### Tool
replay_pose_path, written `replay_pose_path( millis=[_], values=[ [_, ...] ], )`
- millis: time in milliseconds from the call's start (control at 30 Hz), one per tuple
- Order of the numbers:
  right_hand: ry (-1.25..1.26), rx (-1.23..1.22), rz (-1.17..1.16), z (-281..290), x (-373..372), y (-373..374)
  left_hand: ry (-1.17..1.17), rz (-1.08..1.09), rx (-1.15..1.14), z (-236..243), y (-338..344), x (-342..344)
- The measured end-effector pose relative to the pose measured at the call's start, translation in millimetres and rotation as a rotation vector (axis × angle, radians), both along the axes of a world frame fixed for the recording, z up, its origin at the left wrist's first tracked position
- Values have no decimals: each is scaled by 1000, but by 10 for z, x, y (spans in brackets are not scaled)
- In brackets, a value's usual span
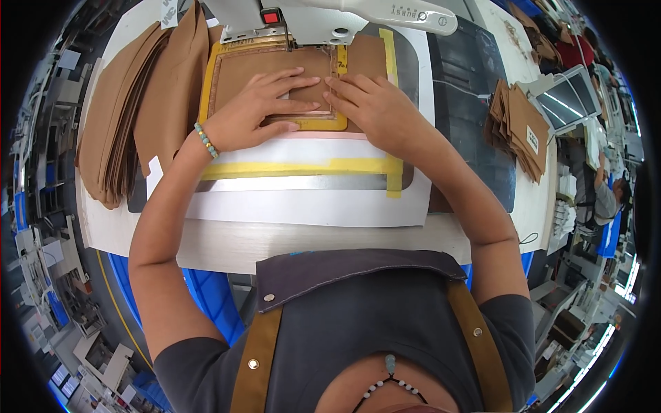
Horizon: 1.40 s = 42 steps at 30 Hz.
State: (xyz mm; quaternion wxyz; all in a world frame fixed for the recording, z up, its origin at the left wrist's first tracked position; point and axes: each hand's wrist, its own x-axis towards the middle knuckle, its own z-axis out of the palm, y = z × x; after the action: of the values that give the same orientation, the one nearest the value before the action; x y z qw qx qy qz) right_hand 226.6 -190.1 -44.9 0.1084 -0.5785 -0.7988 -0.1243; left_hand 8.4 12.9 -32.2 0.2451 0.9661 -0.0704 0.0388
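A flat yellow frame [204,103] lies under the head of a white sewing machine [313,17], with a brown panel [237,72] showing inside it. My left hand [258,107] rests on the frame and panel, fingers spread and palm down. Just to its right, my right hand [379,110] lies with fingers stretched over the frame's right side, its fingertips close to the left hand's. Neither hand grips anything. The needle area sits beyond my fingers, near the frame's far edge. Part of the panel is hidden beneath both hands.
Large brown pieces [113,131] are stacked at the left. Smaller brown pieces [516,127] with a white label lie at the right, beside a tilted screen [568,100]. Yellow tape [275,168] crosses the work surface nearer me. Other people are at the far right.
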Motion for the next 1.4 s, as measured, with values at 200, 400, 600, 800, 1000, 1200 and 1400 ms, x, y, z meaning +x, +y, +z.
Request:
replay_pose_path(
  millis=[200, 400, 600, 800, 1000, 1200, 1400],
  values=[
    [119, -17, -66, 49, 137, -78, 13, 2, -18, -21, 63, 56],
    [306, 138, -214, 91, 470, -79, -38, 3, 0, -40, 159, 135],
    [393, 168, -260, 13, 577, -63, -26, 11, 56, -21, 267, 247],
    [414, 167, -260, -16, 598, -47, -68, 55, 130, -49, 334, 349],
    [431, 134, -272, -18, 631, -63, 29, 126, 145, 29, 408, 492],
    [478, 135, -257, -77, 651, -52, -103, 204, 46, -51, 395, 545],
    [487, 170, -235, -50, 642, -64, -64, 345, 300, -250, 449, 334]
  ],
)
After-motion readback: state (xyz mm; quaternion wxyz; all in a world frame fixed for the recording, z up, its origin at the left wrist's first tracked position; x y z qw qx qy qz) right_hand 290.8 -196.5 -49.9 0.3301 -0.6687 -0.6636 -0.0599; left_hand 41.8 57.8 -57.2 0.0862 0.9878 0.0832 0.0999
